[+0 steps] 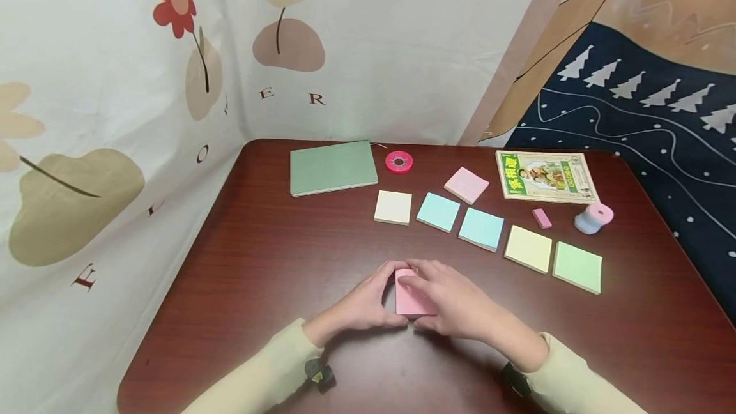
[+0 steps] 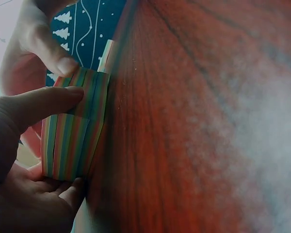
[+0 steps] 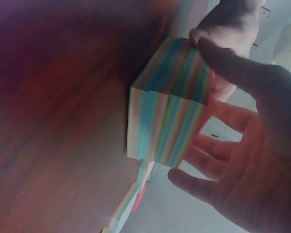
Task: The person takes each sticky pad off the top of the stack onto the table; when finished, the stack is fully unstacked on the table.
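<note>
A thick block of stacked sticky note pads (image 1: pixel 413 302) stands on the table in front of me, pink on top. Its sides show rainbow stripes in both wrist views, with the layers slightly out of line. My left hand (image 1: pixel 368 298) holds the block from the left, thumb at the near side and fingers round the far side. From the right, my right hand (image 1: pixel 462 302) grips it too, thumb near the close corner and fingers over the top and far edge. In the left wrist view the left thumb (image 2: pixel 63 101) lies against the striped side.
Beyond the hands lie loose sticky note pads: cream (image 1: pixel 393 207), blue (image 1: pixel 482 229), yellow (image 1: pixel 528 248), green (image 1: pixel 577 267) and pink (image 1: pixel 467 185). Farther back are a green notebook (image 1: pixel 333 168), pink tape roll (image 1: pixel 399 161), illustrated booklet (image 1: pixel 546 176), pink eraser (image 1: pixel 542 218) and a small pink-topped container (image 1: pixel 592 218).
</note>
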Motion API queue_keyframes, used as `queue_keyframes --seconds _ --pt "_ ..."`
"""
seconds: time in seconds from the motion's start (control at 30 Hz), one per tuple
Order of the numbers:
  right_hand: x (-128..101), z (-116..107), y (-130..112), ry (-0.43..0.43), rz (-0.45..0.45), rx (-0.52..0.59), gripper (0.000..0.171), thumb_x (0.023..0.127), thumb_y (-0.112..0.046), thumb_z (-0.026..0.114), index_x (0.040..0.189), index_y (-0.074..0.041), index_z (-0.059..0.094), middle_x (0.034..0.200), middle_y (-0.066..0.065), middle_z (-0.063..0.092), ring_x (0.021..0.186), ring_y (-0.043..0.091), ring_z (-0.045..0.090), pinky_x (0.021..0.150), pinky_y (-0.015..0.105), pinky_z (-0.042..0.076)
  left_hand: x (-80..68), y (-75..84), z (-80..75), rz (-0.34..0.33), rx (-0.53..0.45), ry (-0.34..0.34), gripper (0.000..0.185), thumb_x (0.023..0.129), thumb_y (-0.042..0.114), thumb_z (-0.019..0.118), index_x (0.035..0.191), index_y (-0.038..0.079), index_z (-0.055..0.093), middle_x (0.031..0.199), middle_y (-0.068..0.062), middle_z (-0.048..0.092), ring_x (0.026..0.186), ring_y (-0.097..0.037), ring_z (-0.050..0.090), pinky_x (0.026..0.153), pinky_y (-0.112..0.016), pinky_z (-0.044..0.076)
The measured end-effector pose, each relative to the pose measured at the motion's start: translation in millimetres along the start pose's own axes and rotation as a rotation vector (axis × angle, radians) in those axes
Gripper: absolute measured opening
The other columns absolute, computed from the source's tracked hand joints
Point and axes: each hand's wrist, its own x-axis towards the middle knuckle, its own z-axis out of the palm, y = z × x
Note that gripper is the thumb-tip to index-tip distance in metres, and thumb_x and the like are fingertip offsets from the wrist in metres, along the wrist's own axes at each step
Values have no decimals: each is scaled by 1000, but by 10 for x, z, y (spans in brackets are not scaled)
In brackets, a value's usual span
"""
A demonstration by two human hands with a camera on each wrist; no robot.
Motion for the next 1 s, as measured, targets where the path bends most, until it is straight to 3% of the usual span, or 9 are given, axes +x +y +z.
queue_keyframes --seconds 0.3,0.5,0.73,1.0 --pt "-14 74 39 70 11 -22 70 67 -29 90 129 -15 61 121 6 57 105 22 54 84 40 52 19 -6 2 15 3 4 88 65 18 89 138 15 42 134 2 51 117 -12 50 99 -35 41" --pt "-53 32 80 58 55 23 67 67 -31 89 127 -18 63 119 1 57 103 17 53 81 37 52 23 -14 4 29 -30 -4 89 64 13 90 139 14 41 135 0 51 124 -13 49 104 -36 39" --pt "-191 -116 193 48 141 104 67 69 -35 88 128 -17 63 124 2 57 110 18 55 88 42 50 23 -12 2 6 -51 -18 88 65 12 89 139 12 41 137 -2 49 129 -17 47 108 -33 35" --pt "-360 -115 582 127 300 93 67 68 -28 89 128 -10 63 123 11 60 112 31 57 89 53 48 25 9 20 -2 -71 -15 84 66 7 89 137 9 43 132 -1 50 127 -15 47 107 -29 35"
